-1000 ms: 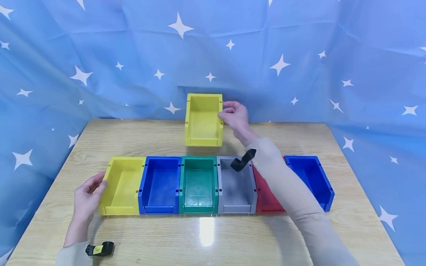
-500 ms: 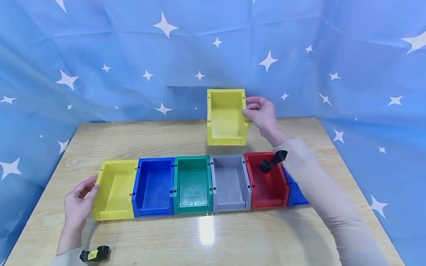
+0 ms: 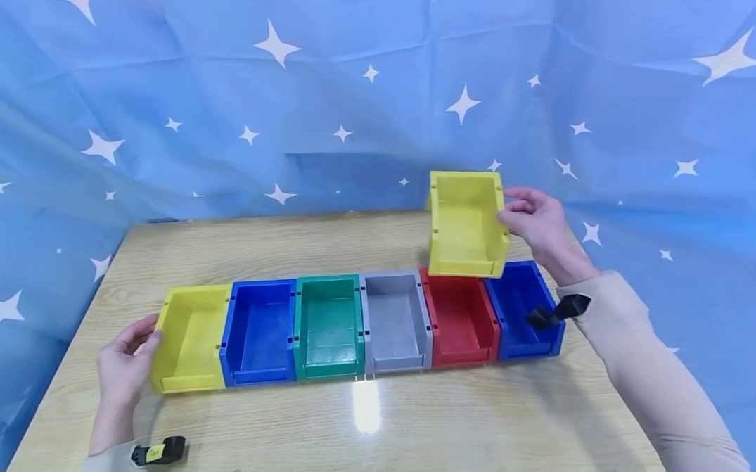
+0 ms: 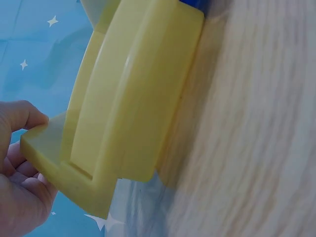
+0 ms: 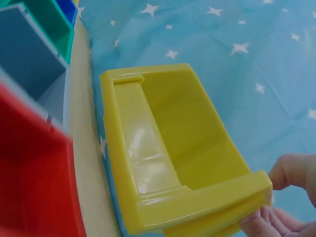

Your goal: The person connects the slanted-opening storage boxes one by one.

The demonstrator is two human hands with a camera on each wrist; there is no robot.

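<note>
In the head view my left hand (image 3: 124, 363) pinches the left side wall of a yellow storage bin (image 3: 192, 335) at the left end of a row. The left wrist view shows the thumb and fingers on either side of that bin's wall (image 4: 138, 98). My right hand (image 3: 536, 225) holds a second yellow storage bin (image 3: 467, 221) by its right side wall. This bin hangs tilted, its open side toward me, and its lower edge overlaps the back of the red bin (image 3: 460, 317). In the right wrist view the held bin (image 5: 192, 133) has nothing in it.
Between the yellow and red bins in the row stand a blue bin (image 3: 262, 332), a green bin (image 3: 329, 326) and a grey bin (image 3: 396, 320). Another blue bin (image 3: 520, 307) ends the row at right. The wooden table (image 3: 424, 424) backs onto a blue star-patterned curtain (image 3: 346, 75).
My right hand has carried the second yellow bin to the right, from behind the green and grey bins to behind the red one. My left hand keeps its hold; the head view has shifted.
</note>
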